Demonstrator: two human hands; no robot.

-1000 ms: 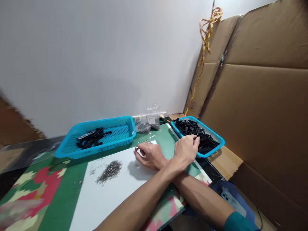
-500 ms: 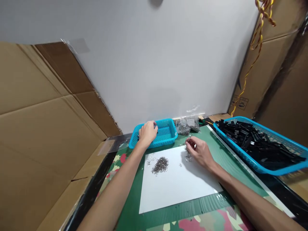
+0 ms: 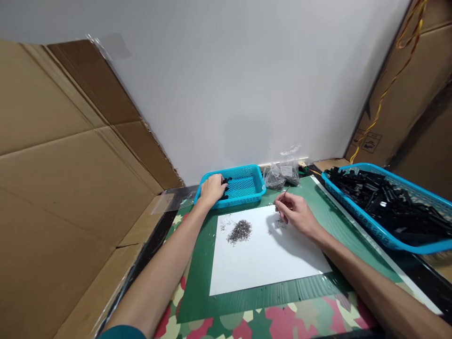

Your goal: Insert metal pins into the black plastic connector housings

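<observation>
Head view: two bare hands work above a table with a green mat (image 3: 199, 278), and a white sheet (image 3: 261, 263) lies on it.
Left hand: the left hand (image 3: 212, 189) reaches into the smaller blue basket (image 3: 243, 201); its fingers are bent downward, and I cannot tell if they grip something.
Black pieces: a few black pieces (image 3: 226, 182) show inside this basket, just beside the left fingertips.
Right hand: the right hand (image 3: 294, 212) is above the far right part of the sheet; thumb and fingers come together and pinch a thin stick (image 3: 286, 190), which points upward.
Metal pieces: the main pile of small metal pieces (image 3: 240, 231) lies on the left half of the sheet, between the two forearms; a smaller scatter (image 3: 281, 224) lies just below the right hand.
Larger basket: at the right stands a blue basket (image 3: 363, 221) with many black parts (image 3: 384, 200) in it.
Plastic bags: two clear bags (image 3: 274, 179) stand near the wall (image 3: 247, 84), beside the smaller basket.
Sides: cardboard (image 3: 70, 183) stands at the left; at the right hangs a yellow-brown cord (image 3: 379, 108).
</observation>
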